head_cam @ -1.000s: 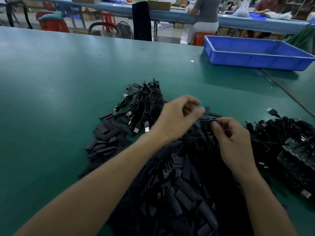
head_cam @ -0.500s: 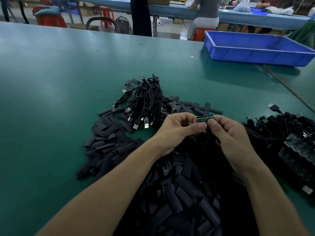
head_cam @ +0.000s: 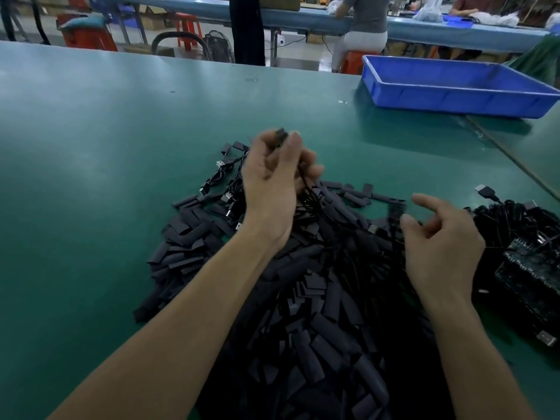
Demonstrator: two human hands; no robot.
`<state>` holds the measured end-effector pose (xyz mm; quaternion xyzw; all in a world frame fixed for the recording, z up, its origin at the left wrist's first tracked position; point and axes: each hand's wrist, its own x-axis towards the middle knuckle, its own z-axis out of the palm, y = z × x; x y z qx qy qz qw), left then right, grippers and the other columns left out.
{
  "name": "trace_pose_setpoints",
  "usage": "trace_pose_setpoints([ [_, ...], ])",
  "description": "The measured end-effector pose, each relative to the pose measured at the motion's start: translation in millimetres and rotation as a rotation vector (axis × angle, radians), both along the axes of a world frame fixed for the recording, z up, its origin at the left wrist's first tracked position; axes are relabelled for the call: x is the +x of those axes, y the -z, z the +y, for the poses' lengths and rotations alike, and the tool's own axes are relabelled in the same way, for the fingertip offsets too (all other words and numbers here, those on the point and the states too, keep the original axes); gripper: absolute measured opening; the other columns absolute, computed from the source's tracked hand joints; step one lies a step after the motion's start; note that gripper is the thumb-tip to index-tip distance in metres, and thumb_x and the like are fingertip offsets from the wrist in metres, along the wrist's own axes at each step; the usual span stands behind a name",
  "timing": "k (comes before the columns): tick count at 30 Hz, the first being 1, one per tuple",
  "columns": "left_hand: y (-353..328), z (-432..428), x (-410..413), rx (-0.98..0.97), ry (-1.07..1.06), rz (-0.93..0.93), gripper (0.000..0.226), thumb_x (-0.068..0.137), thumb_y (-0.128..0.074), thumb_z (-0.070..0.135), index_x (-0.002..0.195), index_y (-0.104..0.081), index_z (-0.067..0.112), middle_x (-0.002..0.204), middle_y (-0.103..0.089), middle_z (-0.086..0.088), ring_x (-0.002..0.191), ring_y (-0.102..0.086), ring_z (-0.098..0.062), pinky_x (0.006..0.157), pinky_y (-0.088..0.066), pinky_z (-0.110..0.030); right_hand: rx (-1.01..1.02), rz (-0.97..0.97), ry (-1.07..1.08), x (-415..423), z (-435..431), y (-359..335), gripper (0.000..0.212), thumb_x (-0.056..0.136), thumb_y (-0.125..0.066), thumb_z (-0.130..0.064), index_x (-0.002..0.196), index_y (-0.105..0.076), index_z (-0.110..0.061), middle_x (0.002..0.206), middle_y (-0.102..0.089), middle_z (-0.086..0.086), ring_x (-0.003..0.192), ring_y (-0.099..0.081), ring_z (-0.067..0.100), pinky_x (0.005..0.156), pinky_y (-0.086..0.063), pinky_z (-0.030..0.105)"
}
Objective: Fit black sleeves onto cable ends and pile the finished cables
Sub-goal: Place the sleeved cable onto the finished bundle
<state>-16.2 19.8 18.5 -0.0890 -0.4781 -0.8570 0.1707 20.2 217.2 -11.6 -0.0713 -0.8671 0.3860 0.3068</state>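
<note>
**Sleeved cable up in the left hand, over the finished pile**

Nearest, between the forearms: a heap of loose sleeves [head_cam: 318, 313]. They are short, flat, soft black tubes. They look light and would likely scatter if brushed.

The right hand [head_cam: 442, 241] is low over the heap's far right edge, palm down, fingers slack and spread. It grips nothing I can make out. A tangle of raw cables [head_cam: 515, 225] lies just to its right.

The left hand [head_cam: 272, 180] is raised with the wrist cocked back and the fingers curled. It pinches the cable [head_cam: 307, 189] near its sleeved end [head_cam: 281, 134], which is motion-blurred. The thin cord trails limp toward the heap.

Judgement: it weighs next to nothing but snags easily, so take it by the stiff end, not the cord.

The finished pile [head_cam: 224, 183] lies under and just left of the left hand. A blue tray [head_cam: 454, 98] sits far beyond the right hand.
</note>
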Motion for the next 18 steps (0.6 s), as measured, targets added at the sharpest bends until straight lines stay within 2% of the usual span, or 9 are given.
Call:
trace_pose_setpoints([
  [2, -9.9, -6.8, 0.1, -0.19, -0.232, 0.169, 0.008, 0.1, -0.057, 0.012, 0.093, -0.058, 0.016, 0.067, -0.058, 0.01, 0.057, -0.054, -0.006, 0.06, -0.052, -0.025, 0.024, 0.0, -0.041, 4.4, -7.7, -4.0, 0.034, 0.091, -0.069, -0.013, 0.124, -0.063, -0.017, 0.076, -0.056, -0.005, 0.07, -0.054, 0.005, 0.077, -0.039, 0.014],
  [3, -12.6, -8.3, 1.6, -0.316, -0.327, 0.249, 0.01, 0.098, -0.059, 0.012, 0.092, -0.059, 0.02, 0.067, -0.057, 0.013, 0.057, -0.05, -0.003, 0.057, -0.047, -0.021, 0.033, 0.009, -0.082, 6.1, -11.8, -6.0, 0.029, 0.09, -0.071, -0.013, 0.117, -0.064, -0.018, 0.075, -0.057, -0.012, 0.07, -0.058, 0.004, 0.074, -0.041, 0.013],
  [6, -13.1, -7.6, 9.0, -0.673, -0.428, 0.353, 0.01, 0.096, -0.063, 0.014, 0.104, -0.069, 0.018, 0.087, -0.065, 0.01, 0.076, -0.059, -0.001, 0.069, -0.047, -0.016, 0.123, -0.042, -0.276, 8.0, -18.9, -6.1, 0.013, 0.088, -0.074, -0.018, 0.097, -0.069, -0.026, 0.078, -0.062, -0.02, 0.076, -0.061, -0.005, 0.07, -0.044, 0.004],
  [7, -11.7, -7.6, 10.9, -0.799, -0.438, 0.359, 0.017, 0.097, -0.063, 0.016, 0.113, -0.07, 0.013, 0.094, -0.067, 0.007, 0.084, -0.061, -0.002, 0.075, -0.049, -0.017, 0.169, -0.108, -0.348, 7.6, -18.8, -3.4, 0.012, 0.088, -0.074, -0.024, 0.098, -0.072, -0.028, 0.082, -0.064, -0.018, 0.079, -0.062, -0.003, 0.074, -0.045, 0.006],
  [8, -9.8, -7.5, 12.0, -0.935, -0.436, 0.361, 0.025, 0.098, -0.061, 0.019, 0.121, -0.068, 0.011, 0.098, -0.066, 0.006, 0.088, -0.059, -0.004, 0.079, -0.048, -0.018, 0.224, -0.192, -0.411, 6.7, -17.8, -0.8, 0.014, 0.087, -0.074, -0.031, 0.102, -0.073, -0.03, 0.088, -0.064, -0.017, 0.084, -0.06, 0.0, 0.081, -0.048, 0.015],
  [10, -6.3, -7.4, 12.7, -1.176, -0.389, 0.322, 0.039, 0.102, -0.054, 0.025, 0.139, -0.056, 0.012, 0.096, -0.055, 0.012, 0.085, -0.049, -0.004, 0.079, -0.044, -0.022, 0.335, -0.373, -0.496, 5.7, -16.0, 3.8, 0.026, 0.086, -0.07, -0.046, 0.11, -0.072, -0.036, 0.098, -0.059, -0.018, 0.097, -0.053, 0.007, 0.089, -0.046, 0.029],
  [13, 0.5, -5.8, 14.2, -1.398, -0.195, 0.22, 0.048, 0.106, -0.042, 0.023, 0.153, -0.037, 0.012, 0.098, -0.043, 0.009, 0.089, -0.047, -0.012, 0.086, -0.047, -0.037, 0.384, -0.454, -0.569, 5.7, -15.5, 4.2, 0.03, 0.088, -0.065, -0.052, 0.117, -0.067, -0.046, 0.098, -0.05, -0.021, 0.099, -0.048, 0.006, 0.088, -0.044, 0.029],
  [15, 6.1, -6.0, 18.0, -1.498, -0.053, 0.208, 0.049, 0.107, -0.038, 0.017, 0.155, -0.032, 0.012, 0.103, -0.049, 0.006, 0.095, -0.054, -0.018, 0.09, -0.048, -0.042, 0.391, -0.443, -0.62, 6.2, -15.7, 2.8, 0.033, 0.087, -0.064, -0.053, 0.12, -0.064, -0.049, 0.098, -0.049, -0.022, 0.099, -0.049, 0.003, 0.086, -0.043, 0.028],
  [18, 17.4, -7.7, 24.1, -1.497, 0.058, 0.194, 0.047, 0.105, -0.042, 0.017, 0.152, -0.038, 0.02, 0.101, -0.068, 0.012, 0.096, -0.063, -0.015, 0.087, -0.049, -0.036, 0.387, -0.457, -0.681, 7.5, -16.9, 2.0, 0.033, 0.084, -0.067, -0.053, 0.116, -0.065, -0.052, 0.101, -0.049, -0.018, 0.099, -0.049, 0.005, 0.085, -0.042, 0.028],
])
